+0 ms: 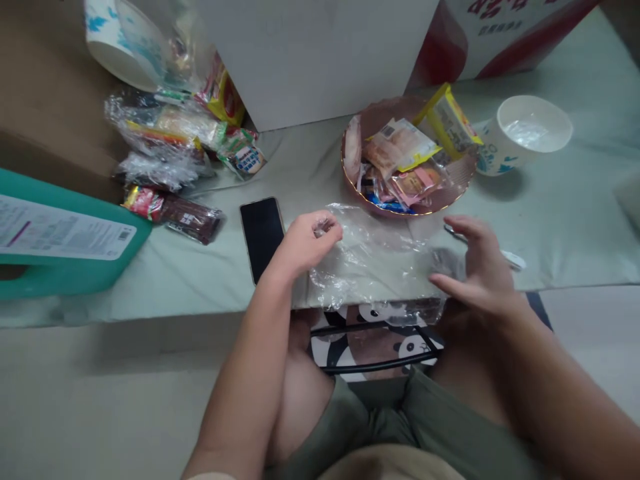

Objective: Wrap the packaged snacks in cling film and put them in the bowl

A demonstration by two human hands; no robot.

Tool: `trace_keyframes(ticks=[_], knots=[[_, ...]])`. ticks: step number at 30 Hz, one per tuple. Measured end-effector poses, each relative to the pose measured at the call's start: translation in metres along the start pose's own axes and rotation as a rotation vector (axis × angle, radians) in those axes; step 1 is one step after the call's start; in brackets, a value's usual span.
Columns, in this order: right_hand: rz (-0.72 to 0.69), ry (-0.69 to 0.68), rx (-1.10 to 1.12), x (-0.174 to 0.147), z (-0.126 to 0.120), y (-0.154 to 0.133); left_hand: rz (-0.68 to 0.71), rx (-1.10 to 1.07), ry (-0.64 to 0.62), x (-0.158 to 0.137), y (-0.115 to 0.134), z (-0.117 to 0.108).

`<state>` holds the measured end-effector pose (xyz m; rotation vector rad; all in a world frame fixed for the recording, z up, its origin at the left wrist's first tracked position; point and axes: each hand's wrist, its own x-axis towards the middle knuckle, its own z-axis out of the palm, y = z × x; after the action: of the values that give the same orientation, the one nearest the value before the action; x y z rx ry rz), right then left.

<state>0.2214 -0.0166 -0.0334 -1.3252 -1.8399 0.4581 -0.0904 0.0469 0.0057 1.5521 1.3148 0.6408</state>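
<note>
A crumpled clear plastic bag (375,257) lies at the table's front edge, part of it hanging over. My left hand (315,240) is closed, its thumb and fingers pinching the left side of this bag. At the bag's right side is my right hand (480,263), slightly blurred, with thumb and fingers spread apart. A blurred dark patch shows between them, and I cannot make out what it is. Partly hidden under that hand lies a thin tool with a white end (514,260). Beside my left wrist rests a black phone (261,233).
Behind the bag stands a pink bowl (353,180) of wrapped snacks, with a paper cup (520,133) to its right. Packaged snacks (170,143) pile up at left near a green container (65,233). A large white box (320,60) stands at the back.
</note>
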Motion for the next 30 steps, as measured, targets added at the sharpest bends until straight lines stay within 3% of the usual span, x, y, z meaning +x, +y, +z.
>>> trace_keyframes(ticks=[4,7,13,22,24,30], knots=[[-0.091,0.009,-0.069,0.009,0.021,0.001,0.068,-0.122,-0.092,-0.001,0.001,0.002],[-0.088,0.06,-0.024,0.018,0.032,-0.005,0.1,-0.148,-0.091,-0.001,0.0,0.0],[0.201,0.341,0.167,0.025,0.035,-0.01,0.094,-0.26,0.127,0.006,-0.008,-0.01],[0.324,0.453,0.186,0.031,0.028,-0.017,0.092,-0.372,0.468,0.015,-0.013,-0.007],[0.346,0.498,0.226,0.034,0.027,-0.018,0.035,-0.415,0.401,0.01,-0.012,-0.006],[0.352,0.681,0.377,0.043,0.023,-0.011,-0.306,-0.52,-0.038,-0.017,0.001,0.008]])
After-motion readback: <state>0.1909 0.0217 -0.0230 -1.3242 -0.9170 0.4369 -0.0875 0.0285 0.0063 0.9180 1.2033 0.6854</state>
